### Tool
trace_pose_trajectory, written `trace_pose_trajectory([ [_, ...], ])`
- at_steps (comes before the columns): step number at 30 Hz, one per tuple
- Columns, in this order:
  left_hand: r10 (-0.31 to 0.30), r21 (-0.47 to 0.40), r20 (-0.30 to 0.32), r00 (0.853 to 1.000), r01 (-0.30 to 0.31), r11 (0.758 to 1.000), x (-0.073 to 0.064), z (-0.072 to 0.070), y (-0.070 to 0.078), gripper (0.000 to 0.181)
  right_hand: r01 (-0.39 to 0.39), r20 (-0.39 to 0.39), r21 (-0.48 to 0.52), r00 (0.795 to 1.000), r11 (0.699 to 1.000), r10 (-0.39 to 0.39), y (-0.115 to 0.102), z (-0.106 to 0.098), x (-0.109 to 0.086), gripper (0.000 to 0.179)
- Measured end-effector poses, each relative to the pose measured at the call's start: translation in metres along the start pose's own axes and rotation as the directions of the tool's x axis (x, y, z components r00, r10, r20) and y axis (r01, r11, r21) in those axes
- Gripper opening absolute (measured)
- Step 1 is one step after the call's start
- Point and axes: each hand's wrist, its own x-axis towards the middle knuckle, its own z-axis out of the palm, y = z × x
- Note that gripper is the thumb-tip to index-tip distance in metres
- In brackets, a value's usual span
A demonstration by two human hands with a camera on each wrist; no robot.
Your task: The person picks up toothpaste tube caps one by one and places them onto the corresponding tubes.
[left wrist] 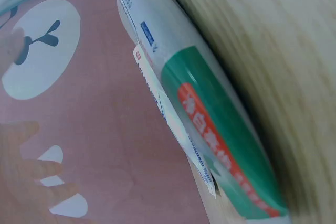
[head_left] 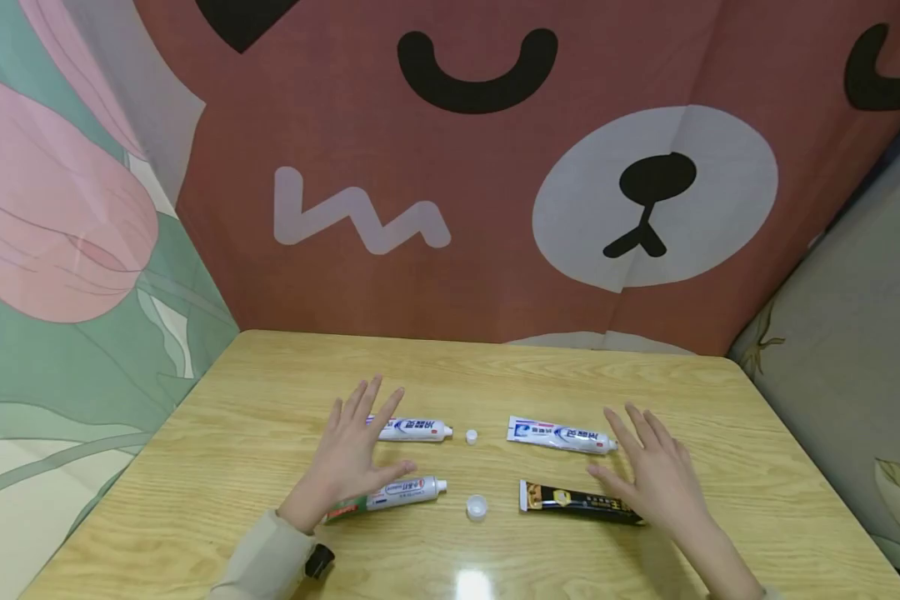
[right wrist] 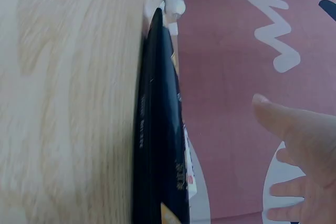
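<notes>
My left hand (head_left: 352, 454) hovers with spread fingers over the left pair of toothpaste tubes, holding nothing. Partly beneath it lie a white-and-blue toothpaste tube (head_left: 414, 429) and a green-and-white toothpaste tube (head_left: 408, 493), nozzles to the right. My right hand (head_left: 660, 475), also spread, hangs above the right ends of another white-and-blue toothpaste tube (head_left: 547, 434) and a black toothpaste tube (head_left: 570, 500). Between the pairs sit a small white cap (head_left: 472, 437) and a larger white cap (head_left: 476, 507). The left wrist view shows the green-and-white tube (left wrist: 210, 129) close up; the right wrist view, the black tube (right wrist: 163, 119).
Everything lies on a wood-grain table (head_left: 435, 375). A red cloth with a bear face (head_left: 390, 292) hangs behind its far edge, with patterned cloths at both sides. A small black object (head_left: 318, 561) shows beside the left sleeve (head_left: 266, 558).
</notes>
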Motion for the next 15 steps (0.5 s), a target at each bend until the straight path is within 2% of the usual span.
trace_pose_trajectory([
  [4, 0.026, -0.037, -0.029, 0.999, -0.027, 0.999, 0.0, -0.002, -0.001, 0.085, -0.004, -0.005, 0.101, 1.0, 0.995, 0.004, -0.006, -0.002, 0.003, 0.066],
  [8, 0.043, -0.093, -0.063, 0.997, -0.049, 0.994, -0.002, -0.003, -0.002, 0.075, -0.027, 0.007, 0.21, 1.0, 0.977, 0.026, -0.015, -0.003, 0.006, 0.053],
  [15, 0.071, -0.174, -0.113, 0.991, -0.09, 0.981, -0.002, -0.004, -0.005, 0.054, -0.045, 0.055, 0.279, 0.998, 0.959, 0.031, -0.023, 0.0, 0.01, 0.036],
])
